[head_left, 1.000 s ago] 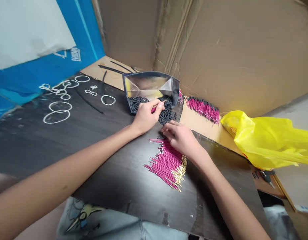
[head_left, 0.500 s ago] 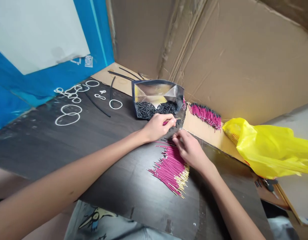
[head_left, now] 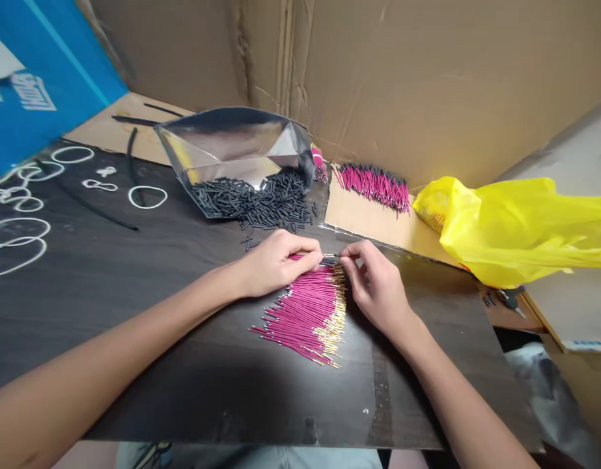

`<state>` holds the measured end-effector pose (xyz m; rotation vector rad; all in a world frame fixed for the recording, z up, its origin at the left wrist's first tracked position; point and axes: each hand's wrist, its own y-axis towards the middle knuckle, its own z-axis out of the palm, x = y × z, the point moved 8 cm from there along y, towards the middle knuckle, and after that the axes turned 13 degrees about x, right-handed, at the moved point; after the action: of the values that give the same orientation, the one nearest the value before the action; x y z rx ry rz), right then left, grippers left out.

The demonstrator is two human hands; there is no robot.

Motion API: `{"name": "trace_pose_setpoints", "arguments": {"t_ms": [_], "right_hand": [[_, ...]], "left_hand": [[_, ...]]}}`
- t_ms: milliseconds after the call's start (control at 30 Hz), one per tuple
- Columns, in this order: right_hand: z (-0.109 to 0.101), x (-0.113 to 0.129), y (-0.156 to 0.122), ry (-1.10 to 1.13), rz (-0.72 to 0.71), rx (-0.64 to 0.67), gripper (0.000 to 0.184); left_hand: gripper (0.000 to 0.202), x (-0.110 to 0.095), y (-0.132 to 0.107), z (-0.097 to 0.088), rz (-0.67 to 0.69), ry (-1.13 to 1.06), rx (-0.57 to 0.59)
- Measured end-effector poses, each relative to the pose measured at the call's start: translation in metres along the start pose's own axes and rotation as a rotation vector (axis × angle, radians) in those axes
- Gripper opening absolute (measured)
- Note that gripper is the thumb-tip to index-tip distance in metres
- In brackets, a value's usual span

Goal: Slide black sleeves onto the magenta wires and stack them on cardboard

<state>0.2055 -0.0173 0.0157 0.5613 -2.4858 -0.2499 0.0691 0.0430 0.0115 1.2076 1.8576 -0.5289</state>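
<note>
My left hand (head_left: 273, 264) pinches one pink wire between thumb and fingers, its tip pointing right. My right hand (head_left: 376, 283) pinches a small black sleeve (head_left: 331, 260) at that wire's tip, so both hands meet above a fanned pile of pink wires (head_left: 307, 312) with gold pin ends lying on the dark board (head_left: 183, 365). Just beyond my hands, loose black sleeves (head_left: 261, 202) spill from an open foil bag (head_left: 232, 146).
A second row of pink wires (head_left: 376, 184) with black ends lies on cardboard at the back. A yellow plastic bag (head_left: 515, 221) sits at the right. White rubber rings (head_left: 148, 197) and black tubing (head_left: 131, 146) lie at the left. Cardboard walls stand behind.
Both hands have drawn back from the foil bag toward me and come together over the pink wire pile. The view has swung right and down.
</note>
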Motion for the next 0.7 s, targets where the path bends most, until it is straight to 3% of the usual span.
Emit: {"name": "trace_pose_setpoints", "arguments": {"t_ms": [500, 600, 700], "right_hand": [[-0.0009, 0.0080, -0.0019, -0.209, -0.013, 0.087, 0.016], [-0.0012, 0.0080, -0.0027, -0.114, 0.001, 0.081, 0.015], [-0.0013, -0.0002, -0.0038, 0.152, 0.072, 0.055, 0.014]], "left_hand": [[0.035, 0.0010, 0.0028, 0.0052, -0.043, 0.022, 0.026], [0.034, -0.0003, 0.0020, 0.0051, -0.021, 0.072, 0.007], [0.032, -0.0002, 0.0020, 0.0066, -0.007, 0.081, 0.012]]}}
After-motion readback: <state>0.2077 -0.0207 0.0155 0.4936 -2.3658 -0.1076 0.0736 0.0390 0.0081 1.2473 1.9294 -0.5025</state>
